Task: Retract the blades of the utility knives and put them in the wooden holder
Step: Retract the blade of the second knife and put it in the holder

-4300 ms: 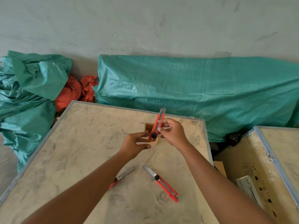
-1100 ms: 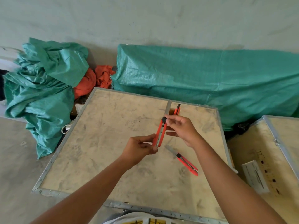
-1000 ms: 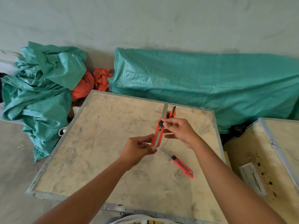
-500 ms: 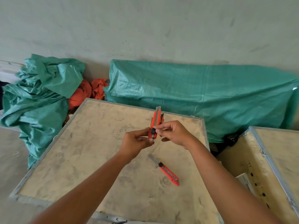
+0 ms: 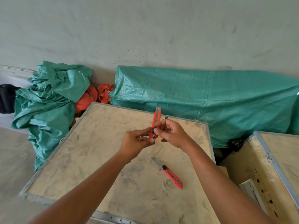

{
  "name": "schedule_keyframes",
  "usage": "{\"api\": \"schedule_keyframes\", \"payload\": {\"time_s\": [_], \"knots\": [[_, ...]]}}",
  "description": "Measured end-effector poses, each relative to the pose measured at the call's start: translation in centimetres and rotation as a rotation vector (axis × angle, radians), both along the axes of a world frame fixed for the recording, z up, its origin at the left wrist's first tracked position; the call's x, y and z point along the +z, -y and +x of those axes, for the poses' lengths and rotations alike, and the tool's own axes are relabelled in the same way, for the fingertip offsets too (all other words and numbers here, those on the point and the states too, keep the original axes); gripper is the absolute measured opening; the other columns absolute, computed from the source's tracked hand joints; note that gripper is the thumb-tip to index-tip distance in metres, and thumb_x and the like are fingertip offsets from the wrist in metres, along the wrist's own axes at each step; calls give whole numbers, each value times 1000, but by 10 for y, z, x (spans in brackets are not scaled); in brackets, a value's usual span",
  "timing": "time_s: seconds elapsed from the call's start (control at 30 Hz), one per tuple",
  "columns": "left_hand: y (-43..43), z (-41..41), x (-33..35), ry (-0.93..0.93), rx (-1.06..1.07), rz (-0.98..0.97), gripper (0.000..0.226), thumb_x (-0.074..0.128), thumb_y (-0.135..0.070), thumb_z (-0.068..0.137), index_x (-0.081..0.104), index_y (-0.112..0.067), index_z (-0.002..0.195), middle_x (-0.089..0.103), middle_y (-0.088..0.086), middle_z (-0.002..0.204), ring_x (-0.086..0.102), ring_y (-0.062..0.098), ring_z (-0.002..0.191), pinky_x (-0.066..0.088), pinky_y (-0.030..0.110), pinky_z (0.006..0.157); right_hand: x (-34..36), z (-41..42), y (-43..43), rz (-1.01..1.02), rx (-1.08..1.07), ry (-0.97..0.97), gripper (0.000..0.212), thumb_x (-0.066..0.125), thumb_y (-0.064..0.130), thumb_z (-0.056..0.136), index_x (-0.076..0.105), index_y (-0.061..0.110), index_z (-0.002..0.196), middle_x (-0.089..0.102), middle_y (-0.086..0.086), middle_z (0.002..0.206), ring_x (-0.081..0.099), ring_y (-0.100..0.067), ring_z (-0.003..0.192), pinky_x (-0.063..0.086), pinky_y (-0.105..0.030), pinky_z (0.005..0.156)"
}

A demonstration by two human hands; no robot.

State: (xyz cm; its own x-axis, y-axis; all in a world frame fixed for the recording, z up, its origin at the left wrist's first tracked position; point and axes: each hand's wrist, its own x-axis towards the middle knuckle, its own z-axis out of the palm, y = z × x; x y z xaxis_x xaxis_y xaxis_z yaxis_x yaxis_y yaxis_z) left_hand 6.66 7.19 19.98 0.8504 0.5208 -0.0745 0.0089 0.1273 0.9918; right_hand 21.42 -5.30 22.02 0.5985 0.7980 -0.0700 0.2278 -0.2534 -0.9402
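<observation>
I hold an orange utility knife (image 5: 156, 121) upright over the far middle of the plywood crate top (image 5: 100, 152). My left hand (image 5: 137, 142) pinches its lower end. My right hand (image 5: 172, 135) has fingers on its black slider knob. Only a short grey blade tip shows at the knife's top. A second orange utility knife (image 5: 172, 175) lies flat on the crate, nearer me and to the right, its blade out and pointing up-left. The wooden holder is hidden behind my hands; a dark knife tip (image 5: 166, 117) pokes up just behind my right hand.
Green tarpaulin (image 5: 202, 99) covers a long bulk behind the crate, and a crumpled green tarp (image 5: 48, 101) with orange cloth (image 5: 90, 99) lies at the left. A second metal-edged plywood crate (image 5: 275, 167) stands at the right. The crate's metal rim runs close behind my hands.
The long blade seen a second ago has slid back into the held knife, leaving a short tip. My hands moved closer together, and the view shifted slightly.
</observation>
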Motion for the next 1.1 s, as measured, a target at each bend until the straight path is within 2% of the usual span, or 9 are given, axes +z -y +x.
{"api": "schedule_keyframes", "payload": {"time_s": [0.1,0.27,0.33,0.5,0.57,0.67,0.8,0.93,1.1], "knots": [[-3,-2,2,9,-1,21,50,79,6,76,68,-10,123,79,12,100,75,18,84,61,32,84,4,-3,0,7,40,-2,29,71,17,95,72,26,123,77,-3,110,74,-12,95,64,-33,75],[-7,-4,2,6,-3,34,51,80,5,75,69,-9,122,79,12,99,76,23,88,61,36,86,1,-8,-6,-4,-72,103,15,84,25,83,72,21,92,77,-5,93,72,-28,84,61,-39,73],[-8,-3,2,9,-5,45,51,80,6,75,69,-11,122,79,10,99,76,23,87,61,34,84,-1,-8,-7,-7,-107,154,21,85,33,80,68,21,85,74,-2,85,66,-22,71,58,-38,69],[-11,-1,2,9,-22,56,51,80,6,75,69,-15,121,80,6,99,77,20,86,61,32,84,2,-8,-2,25,-30,39,34,75,18,92,71,26,125,76,4,107,74,-7,88,62,-27,75],[-12,0,-1,1,-28,60,51,80,5,75,70,-14,121,80,6,97,77,20,86,61,33,85,0,-7,-2,23,-40,70,27,77,15,90,77,21,116,77,6,105,73,-1,82,59,-25,72],[-12,3,-3,-10,-39,59,53,81,4,74,69,-9,123,80,9,95,76,21,87,61,35,87,-4,-6,-5,14,-107,112,15,85,22,82,77,22,95,77,3,93,68,-7,73,60,-32,70],[-14,10,-6,-17,-32,45,53,81,5,74,69,-15,121,80,7,95,76,18,84,61,33,85,-11,-2,-9,-4,-169,185,25,87,33,78,65,22,75,70,-2,78,60,-12,66,56,-35,65],[-17,20,-10,-30,-50,40,52,79,6,75,68,-12,123,80,4,100,77,19,84,61,29,81,-18,5,-11,59,-194,43,17,74,29,92,67,14,94,74,-11,94,73,-26,82,65,-39,69],[-22,37,-23,-84,-57,50,50,78,8,76,70,-15,120,80,-3,101,77,25,83,62,28,78,-28,29,-14,35,-186,3,21,61,12,101,70,13,120,75,-6,104,77,-19,95,67,-37,71]]}}
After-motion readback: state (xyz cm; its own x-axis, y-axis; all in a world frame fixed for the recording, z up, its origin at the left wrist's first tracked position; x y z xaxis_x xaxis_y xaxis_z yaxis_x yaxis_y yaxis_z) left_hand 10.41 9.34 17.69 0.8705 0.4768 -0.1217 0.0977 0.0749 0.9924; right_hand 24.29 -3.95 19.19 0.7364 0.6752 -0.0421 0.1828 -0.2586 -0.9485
